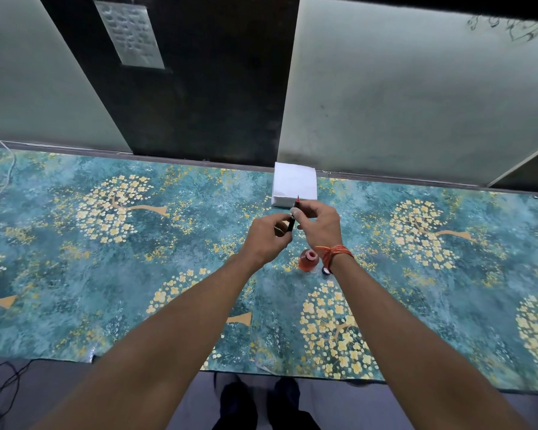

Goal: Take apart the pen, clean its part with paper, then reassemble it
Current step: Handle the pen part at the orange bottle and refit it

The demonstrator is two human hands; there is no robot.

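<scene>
Both hands hold a thin dark pen (pixel 291 224) upright above the table's middle. Its red tip sticks up past my right thumb, in front of the paper stack. My left hand (pixel 266 240) pinches the lower dark part of the pen. My right hand (pixel 319 223) grips the upper part near the tip; an orange thread is tied round that wrist. A stack of white paper napkins (pixel 294 183) lies just behind the hands at the table's far edge. Whether the pen is in one piece or two, I cannot tell.
A small red ink bottle (pixel 308 260) stands on the table below my right wrist, with a small dark cap (pixel 325 270) beside it. The teal floral cloth (pixel 106 274) covers the table. Wall panels rise behind. Cables lie at the far left, and my feet show under the front edge.
</scene>
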